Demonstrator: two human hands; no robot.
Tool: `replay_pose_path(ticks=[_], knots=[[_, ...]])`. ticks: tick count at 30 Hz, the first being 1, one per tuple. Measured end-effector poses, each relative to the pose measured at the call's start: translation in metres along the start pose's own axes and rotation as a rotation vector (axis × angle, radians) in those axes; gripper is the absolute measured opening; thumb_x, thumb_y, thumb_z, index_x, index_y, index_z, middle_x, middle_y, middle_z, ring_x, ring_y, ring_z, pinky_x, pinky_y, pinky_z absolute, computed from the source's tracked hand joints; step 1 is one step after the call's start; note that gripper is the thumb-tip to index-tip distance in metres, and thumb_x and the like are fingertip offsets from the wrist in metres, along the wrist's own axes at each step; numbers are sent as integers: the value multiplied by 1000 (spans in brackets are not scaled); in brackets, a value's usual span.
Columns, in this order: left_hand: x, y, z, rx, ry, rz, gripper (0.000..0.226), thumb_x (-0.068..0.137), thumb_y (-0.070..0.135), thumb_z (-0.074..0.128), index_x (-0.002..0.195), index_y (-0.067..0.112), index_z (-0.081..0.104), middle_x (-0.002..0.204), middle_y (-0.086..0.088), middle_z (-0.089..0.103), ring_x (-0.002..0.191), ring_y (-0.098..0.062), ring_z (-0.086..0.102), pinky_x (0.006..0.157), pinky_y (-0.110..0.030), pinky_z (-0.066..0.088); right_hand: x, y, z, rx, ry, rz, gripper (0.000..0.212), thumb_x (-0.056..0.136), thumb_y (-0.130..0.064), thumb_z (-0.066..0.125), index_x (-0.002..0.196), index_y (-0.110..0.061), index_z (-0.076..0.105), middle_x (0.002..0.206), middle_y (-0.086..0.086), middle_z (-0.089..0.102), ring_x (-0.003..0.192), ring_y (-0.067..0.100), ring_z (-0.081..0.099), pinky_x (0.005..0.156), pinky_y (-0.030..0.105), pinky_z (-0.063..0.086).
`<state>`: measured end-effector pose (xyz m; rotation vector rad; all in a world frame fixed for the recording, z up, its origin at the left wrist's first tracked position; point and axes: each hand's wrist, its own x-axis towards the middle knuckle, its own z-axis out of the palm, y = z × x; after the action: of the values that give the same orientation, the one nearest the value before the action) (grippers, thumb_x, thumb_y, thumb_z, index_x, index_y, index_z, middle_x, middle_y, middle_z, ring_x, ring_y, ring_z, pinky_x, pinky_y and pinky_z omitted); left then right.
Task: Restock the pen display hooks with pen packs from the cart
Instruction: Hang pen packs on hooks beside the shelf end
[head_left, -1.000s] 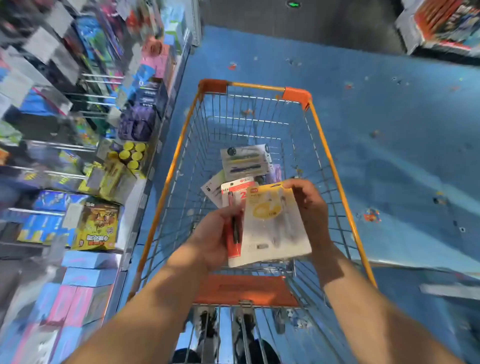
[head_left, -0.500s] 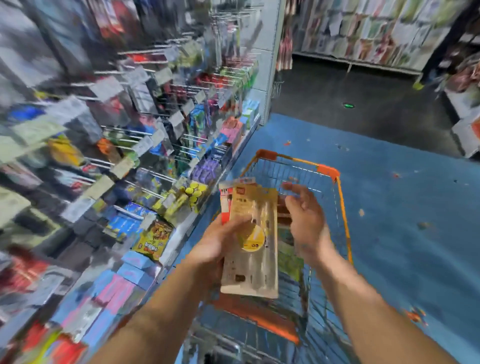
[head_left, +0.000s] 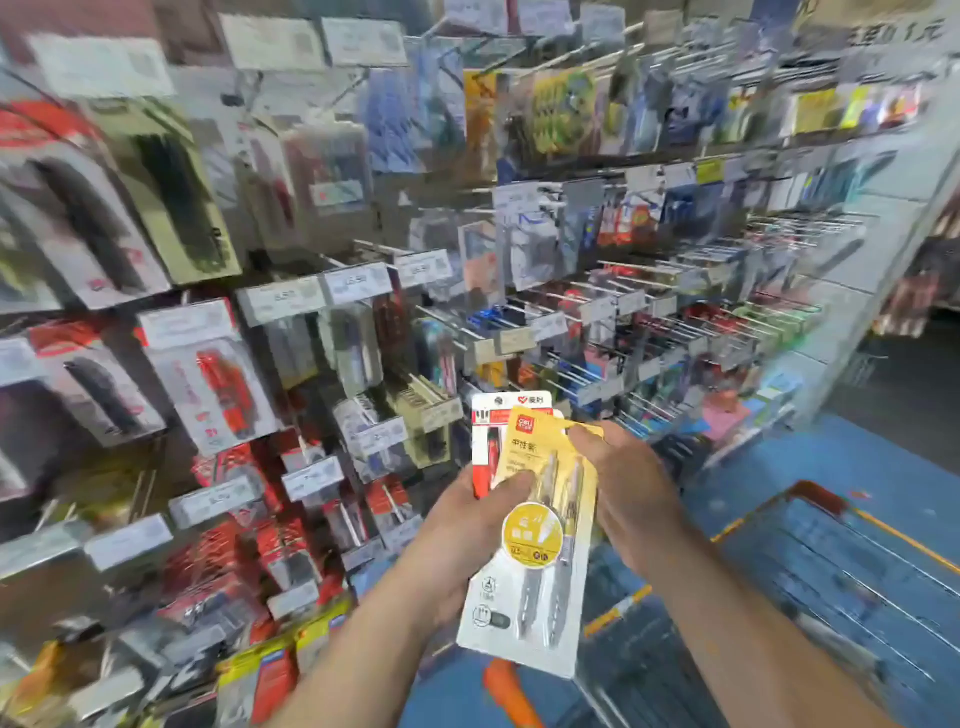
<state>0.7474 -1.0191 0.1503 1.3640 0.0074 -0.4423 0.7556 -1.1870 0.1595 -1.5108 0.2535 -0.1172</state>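
Facing a tall pen display wall (head_left: 519, 234), blurred with motion, rows of metal hooks (head_left: 649, 332) jutting out with price tags at their tips and packs hanging behind. Lower right, an orange-rimmed wire cart (head_left: 841, 525) over the blue floor (head_left: 857, 457), just beside the right forearm. Centre frame, a yellow-and-white pen pack (head_left: 535, 530), long axis near upright and leaning a touch, top toward the hooks, two grey pens visible under the blister. Behind it, overlapped and touching, a red-and-white pen pack (head_left: 485, 431), only its upper left showing. Left hand (head_left: 467, 525) underneath both packs, thumb curled over the front of the yellow one, pinning the pair against hidden fingers. Right hand (head_left: 623, 493) at the pack's upper right edge, fingers bent round the yellow header near the hang hole; whether pinching or just touching, hard to tell. Header already up by the right fingertips and pointed at the display, so likely the right hand's job to slip the front pack off and onto a hook.
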Motion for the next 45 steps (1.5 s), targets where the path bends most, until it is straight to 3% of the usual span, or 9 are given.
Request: replay_pose_path(ticks=[5, 9, 13, 17, 23, 31, 35, 40, 45], knots=[[-38, 28, -90, -45, 105, 94, 25, 100, 19, 65, 124, 12, 62, 105, -9, 79, 87, -23, 75, 81, -37, 57, -16, -23, 102, 48, -181, -67, 23, 104, -25, 54, 101, -15, 75, 103, 23, 71, 97, 44, 69, 93, 61, 54], [-67, 48, -166, -46, 188, 151, 25, 99, 24, 68, 122, 17, 63, 108, -6, 80, 96, -23, 76, 88, -40, 57, -31, -34, 194, 132, -230, -13, 32, 104, -16, 57, 82, -17, 80, 89, 12, 79, 78, 24, 75, 74, 37, 60], [-101, 67, -237, -83, 280, 228, 22, 99, 21, 68, 122, 22, 64, 114, -5, 78, 105, -27, 74, 102, -50, 54, -51, -45, 284, 119, -278, -52, 16, 104, -18, 58, 107, -9, 71, 98, 12, 79, 89, 27, 76, 85, 42, 60], [-140, 86, -304, -85, 377, 303, 24, 96, 26, 71, 119, 23, 65, 114, -7, 78, 110, -33, 73, 105, -56, 52, -70, -55, 362, 69, -378, -91, 14, 104, -19, 58, 107, -10, 69, 101, 13, 79, 95, 31, 76, 91, 48, 59], [-195, 112, -380, -44, 517, 417, 24, 100, 21, 65, 124, 21, 64, 110, 0, 79, 103, -22, 76, 89, -36, 58, -102, -68, 460, 95, -547, -157, 17, 106, -21, 56, 115, -17, 69, 105, 2, 80, 100, 20, 76, 94, 41, 56], [-238, 139, -457, -1, 756, 512, 19, 101, 21, 65, 120, 23, 65, 108, 1, 80, 101, -20, 76, 94, -41, 55, -114, -85, 566, 57, -760, -253, 24, 104, -24, 58, 85, -29, 73, 91, 1, 78, 86, 16, 73, 84, 37, 52], [-264, 151, -483, -34, 877, 548, 18, 101, 14, 63, 119, 19, 64, 101, 2, 81, 91, -13, 77, 77, -25, 58, -121, -88, 617, 74, -881, -241, 25, 104, -23, 58, 83, -25, 71, 87, 2, 78, 82, 16, 73, 81, 40, 54], [-299, 164, -513, -72, 1011, 592, 19, 101, 9, 59, 119, 14, 63, 92, 5, 81, 78, -8, 77, 63, -17, 56, -143, -90, 678, 151, -1050, -197, 17, 105, -22, 57, 100, -14, 70, 98, 13, 78, 95, 32, 75, 95, 55, 56], [-335, 166, -544, -129, 1057, 654, 17, 102, 4, 55, 116, 10, 62, 85, 5, 80, 70, -6, 75, 58, -16, 55, -173, -88, 723, 145, -1169, -202, 19, 106, -18, 53, 111, -14, 71, 104, 3, 80, 100, 19, 75, 88, 37, 55]])
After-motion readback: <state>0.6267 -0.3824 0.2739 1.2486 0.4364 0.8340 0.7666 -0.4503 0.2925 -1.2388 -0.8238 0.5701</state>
